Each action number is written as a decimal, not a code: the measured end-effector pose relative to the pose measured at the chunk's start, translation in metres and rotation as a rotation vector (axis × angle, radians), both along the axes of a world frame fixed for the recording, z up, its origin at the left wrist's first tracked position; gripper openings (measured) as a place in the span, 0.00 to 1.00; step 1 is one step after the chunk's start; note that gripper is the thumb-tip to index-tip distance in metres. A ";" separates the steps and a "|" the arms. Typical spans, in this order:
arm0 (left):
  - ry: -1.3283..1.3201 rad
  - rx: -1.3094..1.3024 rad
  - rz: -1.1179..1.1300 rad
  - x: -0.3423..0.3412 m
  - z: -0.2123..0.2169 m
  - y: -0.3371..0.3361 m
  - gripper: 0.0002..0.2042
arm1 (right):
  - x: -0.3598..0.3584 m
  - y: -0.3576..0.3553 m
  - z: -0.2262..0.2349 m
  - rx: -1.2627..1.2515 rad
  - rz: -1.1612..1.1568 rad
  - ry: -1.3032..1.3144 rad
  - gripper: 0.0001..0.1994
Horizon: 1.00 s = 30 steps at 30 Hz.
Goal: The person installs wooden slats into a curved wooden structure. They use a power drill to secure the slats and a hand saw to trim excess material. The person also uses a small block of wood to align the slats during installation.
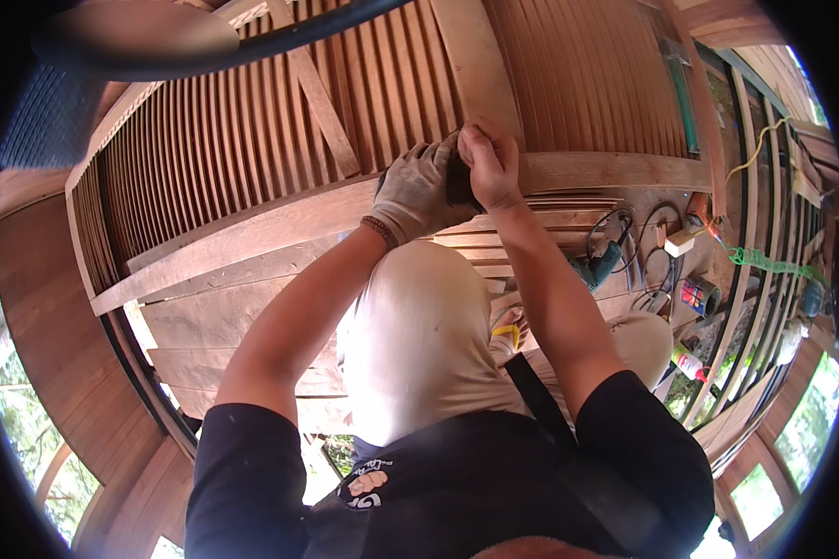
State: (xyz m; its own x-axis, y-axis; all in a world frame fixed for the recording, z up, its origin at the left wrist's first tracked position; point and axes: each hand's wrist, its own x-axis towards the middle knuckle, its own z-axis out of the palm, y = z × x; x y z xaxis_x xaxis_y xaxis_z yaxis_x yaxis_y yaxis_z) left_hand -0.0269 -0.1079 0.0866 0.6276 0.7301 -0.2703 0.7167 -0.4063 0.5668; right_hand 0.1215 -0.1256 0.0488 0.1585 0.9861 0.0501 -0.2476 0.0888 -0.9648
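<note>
My left hand (pixel 414 193), in a pale, soiled work glove, is closed at the near rail (pixel 326 207) of a slatted wooden panel (pixel 242 121). Right beside it, my bare right hand (pixel 490 166) is closed, fingers curled, where a wide upright board (pixel 480 65) meets the rail. Between the two hands shows a dark piece (pixel 460 183); its kind is hidden, and I cannot tell which hand grips it. A thin diagonal wooden strip (pixel 319 102) lies across the slats, left of my hands.
A teal power tool (pixel 602 265) with dark cables lies on the right, near a wood block (pixel 680 243) and a colourful can (pixel 699 294). A red-and-white bottle (pixel 688 361) stands nearer me. Green netting (pixel 776 263) hangs at the far right. My bent knee (pixel 424 326) is below the rail.
</note>
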 end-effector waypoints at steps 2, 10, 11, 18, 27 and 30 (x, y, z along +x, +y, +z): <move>-0.013 0.001 -0.021 -0.007 -0.010 0.001 0.53 | -0.011 0.000 -0.001 0.086 -0.047 -0.194 0.17; -0.805 -0.013 0.184 -0.031 -0.045 -0.002 0.35 | -0.011 -0.001 0.028 0.196 -0.039 -0.355 0.17; -0.846 0.075 0.171 -0.034 -0.051 -0.002 0.34 | -0.014 -0.003 0.019 0.213 -0.059 -0.397 0.17; -0.798 -0.359 0.294 -0.027 -0.054 0.001 0.35 | -0.018 -0.001 0.009 0.153 -0.034 -0.350 0.17; 0.085 0.178 -0.079 0.004 -0.007 0.002 0.44 | 0.037 -0.003 0.009 0.030 -0.159 0.314 0.12; 0.070 0.182 -0.052 0.001 -0.010 -0.002 0.43 | 0.063 -0.034 -0.001 0.054 -0.533 -0.283 0.10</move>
